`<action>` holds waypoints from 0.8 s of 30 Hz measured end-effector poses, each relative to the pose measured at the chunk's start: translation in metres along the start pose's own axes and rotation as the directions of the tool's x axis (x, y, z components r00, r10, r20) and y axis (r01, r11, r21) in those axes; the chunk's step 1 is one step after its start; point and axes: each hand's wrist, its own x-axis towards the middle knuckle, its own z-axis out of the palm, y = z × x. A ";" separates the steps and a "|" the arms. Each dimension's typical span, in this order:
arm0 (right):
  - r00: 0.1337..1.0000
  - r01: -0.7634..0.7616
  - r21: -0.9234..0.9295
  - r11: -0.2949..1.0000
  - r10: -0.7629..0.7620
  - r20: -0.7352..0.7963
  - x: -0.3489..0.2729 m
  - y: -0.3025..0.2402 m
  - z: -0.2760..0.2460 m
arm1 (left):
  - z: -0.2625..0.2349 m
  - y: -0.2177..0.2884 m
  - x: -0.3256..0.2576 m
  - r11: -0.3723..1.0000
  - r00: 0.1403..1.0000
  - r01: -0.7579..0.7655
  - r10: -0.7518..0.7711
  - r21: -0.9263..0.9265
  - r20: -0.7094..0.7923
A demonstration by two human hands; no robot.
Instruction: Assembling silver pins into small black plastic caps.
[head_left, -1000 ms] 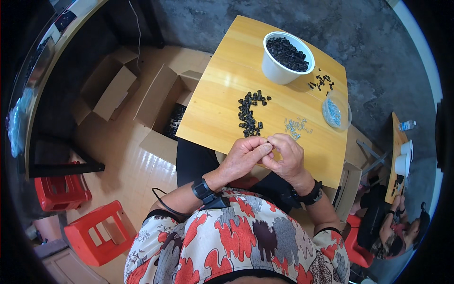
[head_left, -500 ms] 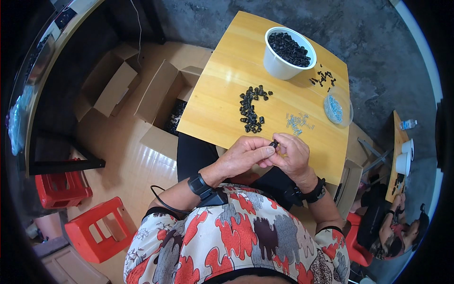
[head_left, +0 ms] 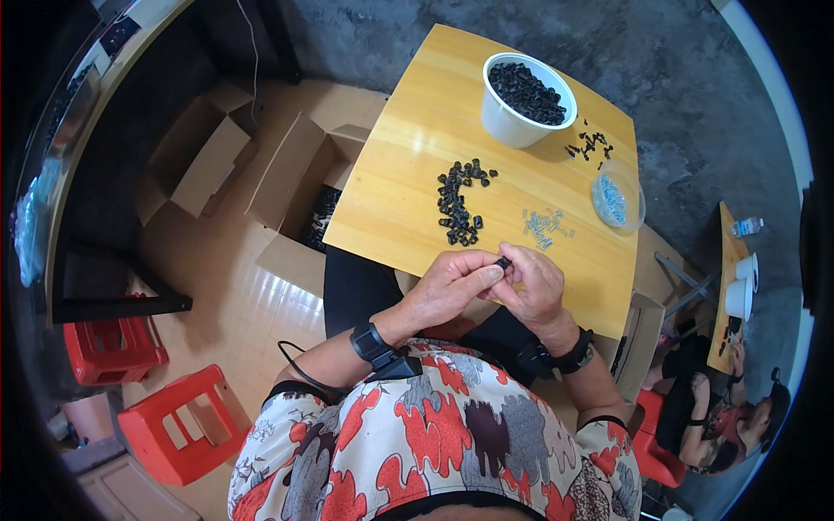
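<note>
Over the table's near edge, my left hand (head_left: pixel 453 282) and my right hand (head_left: pixel 533 285) meet, both closed on one small black plastic part (head_left: pixel 503 261). It sticks up between the thumbs and fingertips; its lower end is hidden by the fingers. Just beyond my hands lies a curved pile of black plastic parts (head_left: pixel 453 204). Right of it, a little heap of thin clear and bluish pins (head_left: pixel 546 227) is scattered on the wooden table (head_left: pixel 391 191). Farther right stands a clear round tub of light-blue pins (head_left: pixel 612 204).
A white bucket (head_left: pixel 508 127) full of black parts stands at the table's far side, with small black pieces (head_left: pixel 591 144) beside it. Open cardboard boxes (head_left: pixel 291 174) and red stools (head_left: pixel 178 425) are on the left. At right another person (head_left: pixel 725 417) sits by a second table (head_left: pixel 728 286).
The black part between my fingertips has tilted slightly, and my hands have barely shifted. The other person at right has moved their arms apart.
</note>
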 end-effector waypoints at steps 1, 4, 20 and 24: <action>1.000 0.022 -0.032 0.999 -0.022 -0.009 0.002 0.000 -0.001 | -0.001 0.000 0.000 1.000 1.000 -0.002 0.002 0.001 0.002; 0.999 0.049 -0.088 0.995 -0.050 -0.007 0.009 0.000 -0.005 | -0.004 -0.001 0.001 1.000 1.000 0.004 -0.005 0.025 0.030; 0.988 0.030 -0.159 0.987 -0.005 0.156 0.018 -0.007 -0.015 | -0.006 0.010 0.009 0.992 0.996 -0.032 0.022 0.125 0.087; 0.987 0.092 -0.256 0.962 -0.053 0.154 0.028 -0.009 -0.018 | -0.005 0.013 0.008 0.992 0.996 -0.015 0.004 0.123 0.084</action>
